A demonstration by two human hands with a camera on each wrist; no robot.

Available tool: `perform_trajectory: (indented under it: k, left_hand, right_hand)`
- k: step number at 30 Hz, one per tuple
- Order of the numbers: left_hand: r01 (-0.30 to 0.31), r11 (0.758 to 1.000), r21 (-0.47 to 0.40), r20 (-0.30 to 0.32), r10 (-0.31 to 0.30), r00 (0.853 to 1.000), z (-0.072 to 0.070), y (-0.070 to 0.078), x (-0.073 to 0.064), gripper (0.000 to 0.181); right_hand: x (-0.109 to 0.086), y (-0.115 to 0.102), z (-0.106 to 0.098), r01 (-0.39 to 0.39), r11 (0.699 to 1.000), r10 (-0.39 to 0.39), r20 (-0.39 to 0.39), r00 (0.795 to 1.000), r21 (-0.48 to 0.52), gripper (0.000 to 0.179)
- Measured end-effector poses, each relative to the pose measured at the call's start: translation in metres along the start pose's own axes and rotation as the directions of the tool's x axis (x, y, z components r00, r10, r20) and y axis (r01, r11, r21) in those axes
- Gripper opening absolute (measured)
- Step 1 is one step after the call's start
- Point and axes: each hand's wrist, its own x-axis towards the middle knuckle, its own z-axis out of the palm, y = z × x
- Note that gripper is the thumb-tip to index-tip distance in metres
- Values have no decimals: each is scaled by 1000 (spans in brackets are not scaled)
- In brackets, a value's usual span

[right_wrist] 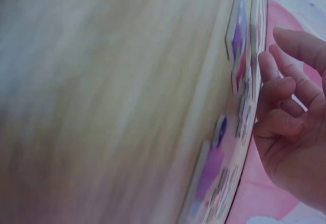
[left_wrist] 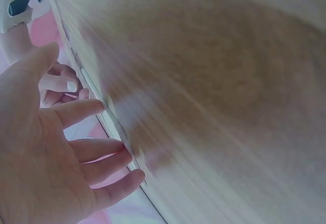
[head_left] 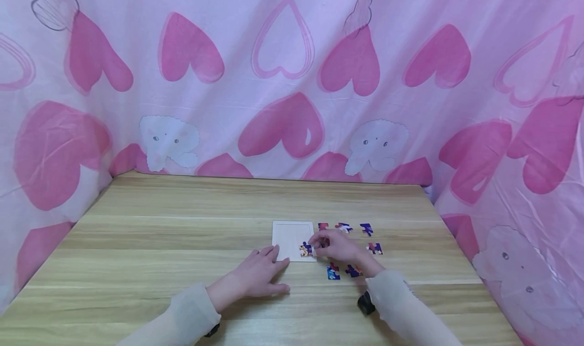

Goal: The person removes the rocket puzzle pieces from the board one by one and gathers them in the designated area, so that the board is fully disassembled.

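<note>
A pale square puzzle tray [head_left: 288, 234] lies on the table, with one colourful jigsaw piece [head_left: 305, 250] in its lower right corner. The right hand [head_left: 338, 245] is at that corner, its fingertips right beside the piece. In the right wrist view, the fingers of this hand [right_wrist: 293, 99] are loosely bent, and no piece shows between thumb and forefinger. My left hand [head_left: 257, 275] rests fingertips on the tray's lower left edge. Its fingers look spread and only slightly bent in the left wrist view, with the thumb apart.
Several loose jigsaw pieces lie right of the tray: a red piece [head_left: 323, 226], a purple piece [head_left: 366, 229], a red-and-blue piece [head_left: 374, 248] and a blue piece [head_left: 333, 272] among them. A pink heart-patterned curtain [head_left: 283, 123] surrounds the wooden table [head_left: 159, 234].
</note>
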Motion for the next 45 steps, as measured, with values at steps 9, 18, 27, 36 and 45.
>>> perform_trajectory:
  k: [9,18,27,36,45]
  left_hand:
    - [-6,1000,12,-11,6,1000,1,-1,0,66]
    - [-24,1000,9,-30,24,999,2,-1,0,66]
    - [-10,1000,13,-19,10,1000,2,-1,0,66]
    - [-9,1000,18,-17,9,1000,2,-1,0,67]
    - [-8,1000,21,-12,8,1000,1,-1,0,67]
  right_hand:
    - [8,-6,7,3,997,-5,-26,1000,-75,26]
    - [14,-10,8,-17,989,16,-5,1000,-144,31]
    - [20,-11,5,-53,985,61,50,997,-166,32]
    - [22,-12,5,-69,987,79,63,995,-144,30]
    - [18,-12,6,-73,995,78,70,994,-75,30]
